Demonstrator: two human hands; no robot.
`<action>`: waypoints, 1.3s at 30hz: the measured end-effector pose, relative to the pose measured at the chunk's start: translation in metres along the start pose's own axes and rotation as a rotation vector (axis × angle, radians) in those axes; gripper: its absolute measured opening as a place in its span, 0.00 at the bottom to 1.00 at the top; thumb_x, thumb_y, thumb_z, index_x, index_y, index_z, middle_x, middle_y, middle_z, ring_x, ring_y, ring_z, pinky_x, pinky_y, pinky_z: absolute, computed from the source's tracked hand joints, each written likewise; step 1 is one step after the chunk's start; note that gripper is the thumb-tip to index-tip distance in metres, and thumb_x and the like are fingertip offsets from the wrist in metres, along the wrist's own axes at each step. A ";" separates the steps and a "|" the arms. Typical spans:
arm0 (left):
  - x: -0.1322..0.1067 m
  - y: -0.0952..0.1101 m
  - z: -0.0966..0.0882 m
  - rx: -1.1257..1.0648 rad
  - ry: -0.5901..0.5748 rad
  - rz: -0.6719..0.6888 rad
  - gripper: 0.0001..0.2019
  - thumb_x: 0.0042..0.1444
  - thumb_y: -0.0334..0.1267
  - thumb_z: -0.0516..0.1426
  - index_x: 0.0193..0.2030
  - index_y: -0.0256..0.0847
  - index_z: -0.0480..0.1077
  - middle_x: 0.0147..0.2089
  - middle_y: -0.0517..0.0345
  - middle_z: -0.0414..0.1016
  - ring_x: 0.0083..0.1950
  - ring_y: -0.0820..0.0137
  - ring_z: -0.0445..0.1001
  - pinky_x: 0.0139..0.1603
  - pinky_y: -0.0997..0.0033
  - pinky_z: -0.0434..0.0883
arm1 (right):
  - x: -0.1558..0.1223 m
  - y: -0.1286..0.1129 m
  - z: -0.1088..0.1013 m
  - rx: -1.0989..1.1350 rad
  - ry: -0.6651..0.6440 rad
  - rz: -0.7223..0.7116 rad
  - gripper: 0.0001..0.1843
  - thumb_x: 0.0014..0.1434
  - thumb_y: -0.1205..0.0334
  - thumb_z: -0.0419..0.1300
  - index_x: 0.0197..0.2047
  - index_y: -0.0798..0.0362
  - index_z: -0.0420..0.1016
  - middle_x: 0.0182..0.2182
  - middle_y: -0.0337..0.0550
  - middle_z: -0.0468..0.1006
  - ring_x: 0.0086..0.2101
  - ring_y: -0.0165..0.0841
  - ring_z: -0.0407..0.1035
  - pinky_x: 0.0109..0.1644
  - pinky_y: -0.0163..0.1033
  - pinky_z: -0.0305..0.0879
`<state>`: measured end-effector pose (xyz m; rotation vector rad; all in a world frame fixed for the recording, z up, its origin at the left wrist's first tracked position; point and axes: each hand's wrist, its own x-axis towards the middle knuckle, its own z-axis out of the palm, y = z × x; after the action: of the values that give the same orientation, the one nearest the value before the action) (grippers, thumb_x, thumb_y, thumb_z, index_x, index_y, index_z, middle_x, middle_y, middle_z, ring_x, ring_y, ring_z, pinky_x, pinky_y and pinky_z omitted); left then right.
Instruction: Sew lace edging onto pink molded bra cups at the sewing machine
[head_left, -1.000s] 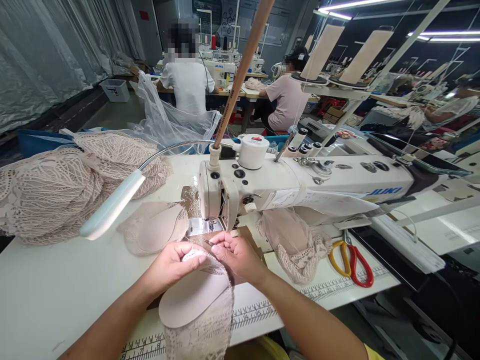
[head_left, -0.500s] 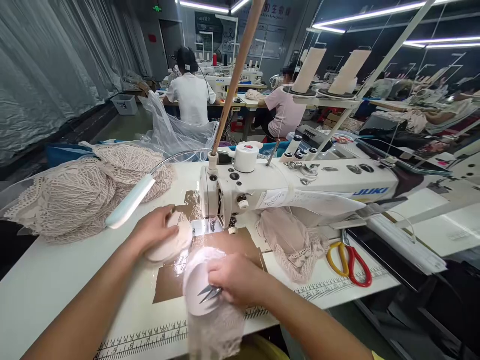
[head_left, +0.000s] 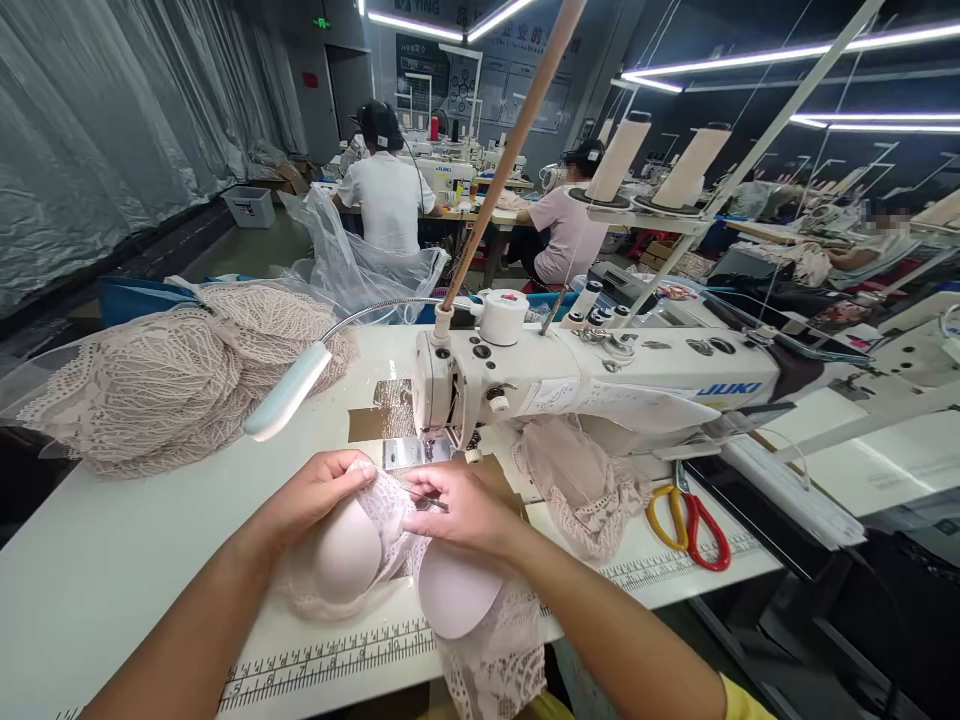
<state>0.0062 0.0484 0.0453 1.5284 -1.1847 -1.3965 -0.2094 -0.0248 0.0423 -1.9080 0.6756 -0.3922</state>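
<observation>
A pale pink lace bra (head_left: 351, 552) with two moulded cups lies across the table's front part, its right cup (head_left: 456, 592) and lace band hanging over the edge. My left hand (head_left: 319, 492) pinches the lace at the top of the left cup. Close beside it, my right hand (head_left: 471, 508) is closed around small thread snips (head_left: 431, 501), their blades pointing left at the lace between the cups. Whether the right fingers also grip the lace is hidden. Just behind both hands is the needle area of the white sewing machine (head_left: 600, 370).
A pile of beige lace pieces (head_left: 157, 390) lies at the left, beside a lamp (head_left: 289, 392) on a bent neck. More lace (head_left: 577, 485) sits under the machine arm. Scissors with yellow and red handles (head_left: 690, 525) rest at the right. Two people sit farther back.
My left hand has moved from the far cup to the lace edge, and the bra has been drawn nearer. My right hand has risen, bringing the snips to the lace.
</observation>
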 end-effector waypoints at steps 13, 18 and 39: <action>0.005 -0.006 0.015 0.349 -0.137 0.262 0.09 0.53 0.42 0.60 0.36 0.39 0.73 0.35 0.58 0.74 0.36 0.68 0.70 0.38 0.72 0.67 | 0.007 0.010 0.020 0.129 0.041 -0.034 0.12 0.59 0.58 0.56 0.27 0.55 0.69 0.23 0.35 0.66 0.26 0.27 0.59 0.29 0.33 0.56; 0.008 -0.010 0.016 0.133 -0.198 0.162 0.15 0.57 0.46 0.57 0.28 0.36 0.68 0.27 0.61 0.67 0.28 0.74 0.64 0.28 0.76 0.61 | 0.004 0.013 0.010 0.109 0.155 -0.029 0.12 0.63 0.56 0.52 0.33 0.54 0.69 0.25 0.37 0.70 0.28 0.29 0.63 0.35 0.34 0.60; 0.011 -0.017 0.017 0.016 -0.296 0.038 0.21 0.54 0.52 0.58 0.22 0.36 0.65 0.22 0.65 0.51 0.24 0.77 0.48 0.23 0.74 0.47 | 0.001 0.011 0.006 0.034 0.019 0.014 0.08 0.58 0.60 0.59 0.39 0.52 0.76 0.34 0.41 0.78 0.36 0.33 0.71 0.40 0.37 0.66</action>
<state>-0.0088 0.0438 0.0239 1.3329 -1.3951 -1.6309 -0.2085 -0.0243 0.0300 -1.8688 0.6904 -0.4106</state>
